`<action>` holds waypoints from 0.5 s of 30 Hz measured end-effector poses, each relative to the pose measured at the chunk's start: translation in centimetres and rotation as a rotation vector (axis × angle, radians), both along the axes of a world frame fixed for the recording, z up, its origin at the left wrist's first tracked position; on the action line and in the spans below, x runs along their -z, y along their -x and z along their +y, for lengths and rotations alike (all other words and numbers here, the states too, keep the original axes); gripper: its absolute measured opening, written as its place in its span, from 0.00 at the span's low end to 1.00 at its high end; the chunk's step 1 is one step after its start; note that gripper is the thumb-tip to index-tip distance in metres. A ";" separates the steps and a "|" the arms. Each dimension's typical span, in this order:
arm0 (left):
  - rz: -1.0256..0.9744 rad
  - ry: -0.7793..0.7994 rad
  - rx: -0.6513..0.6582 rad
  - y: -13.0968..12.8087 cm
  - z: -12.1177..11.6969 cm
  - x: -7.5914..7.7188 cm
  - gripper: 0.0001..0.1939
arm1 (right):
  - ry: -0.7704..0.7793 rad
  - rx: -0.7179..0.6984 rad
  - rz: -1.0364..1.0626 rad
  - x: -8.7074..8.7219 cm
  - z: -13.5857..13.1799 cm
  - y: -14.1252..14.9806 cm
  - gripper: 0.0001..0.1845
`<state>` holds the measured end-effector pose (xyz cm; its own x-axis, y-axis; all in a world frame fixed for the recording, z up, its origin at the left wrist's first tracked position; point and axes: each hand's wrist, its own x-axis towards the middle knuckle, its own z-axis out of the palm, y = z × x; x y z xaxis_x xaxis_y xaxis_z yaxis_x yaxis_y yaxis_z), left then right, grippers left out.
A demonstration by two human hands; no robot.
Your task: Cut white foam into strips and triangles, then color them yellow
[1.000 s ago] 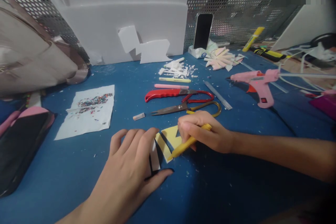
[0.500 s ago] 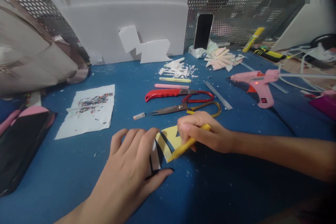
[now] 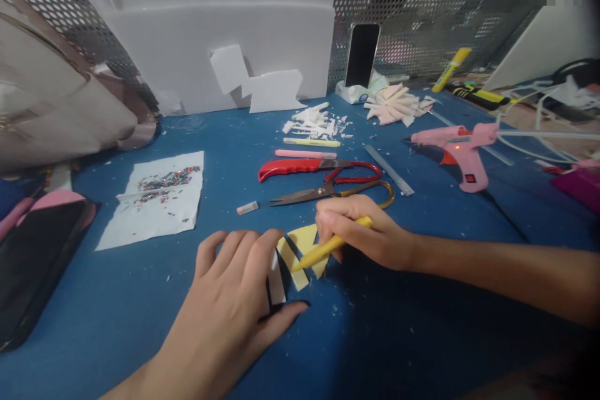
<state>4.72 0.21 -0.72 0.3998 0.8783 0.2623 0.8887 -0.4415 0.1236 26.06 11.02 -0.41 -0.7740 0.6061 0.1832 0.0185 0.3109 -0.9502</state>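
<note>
My left hand (image 3: 234, 306) lies flat on the blue table (image 3: 140, 312), fingers spread, pressing down a small white and black striped piece (image 3: 275, 280). Just right of it lies a yellow paper piece (image 3: 304, 242) with dark stripes. My right hand (image 3: 370, 234) is closed round a yellow pen-like tool (image 3: 328, 247), whose tip rests on the yellow piece near my left fingertips.
Behind my hands lie scissors (image 3: 328, 190), a red-handled cutter (image 3: 300, 168), pink and yellow sticks, and white scraps (image 3: 316, 123). A pink glue gun (image 3: 457, 144) sits at the right. A white paper with glitter (image 3: 157, 197) is at the left, a dark case (image 3: 32, 256) beyond it. A phone (image 3: 362, 54) leans at the back.
My right hand and the yellow tool have slid a little to the left and up across the yellow piece. My left hand has stayed put.
</note>
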 end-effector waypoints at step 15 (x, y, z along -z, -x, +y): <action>0.003 -0.014 0.008 0.1 0.0 0.0 0.33 | 0.001 0.066 -0.023 0.1 -0.1 0.1 0.22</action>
<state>4.59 0.16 -0.71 0.4074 0.8715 0.2729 0.8858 -0.4498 0.1144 25.93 10.90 -0.48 -0.7361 0.6563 0.1653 0.0605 0.3071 -0.9497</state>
